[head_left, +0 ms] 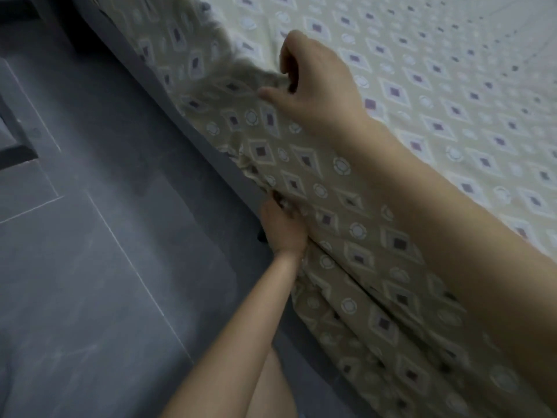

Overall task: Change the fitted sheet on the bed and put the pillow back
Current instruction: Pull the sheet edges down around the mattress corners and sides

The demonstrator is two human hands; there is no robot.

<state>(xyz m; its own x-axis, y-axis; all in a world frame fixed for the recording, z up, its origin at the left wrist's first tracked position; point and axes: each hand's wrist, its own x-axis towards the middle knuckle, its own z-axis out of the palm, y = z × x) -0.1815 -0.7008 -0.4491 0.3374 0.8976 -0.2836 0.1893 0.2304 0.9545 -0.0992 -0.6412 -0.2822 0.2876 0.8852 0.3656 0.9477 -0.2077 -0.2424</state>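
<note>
gripping sheet (pixel 346 212) hem, left hand (pixel 281 229) fingertips hidden, right hand (pixel 316 89) pinching fold

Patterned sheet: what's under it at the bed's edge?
Under the sheet only the grey bed frame shows, below its hem; the rest is covered. The left hand grips the hem, the right hand a fold above.

Head cam, tilted, looks down close along bed (pixel 114 49) side.
</note>
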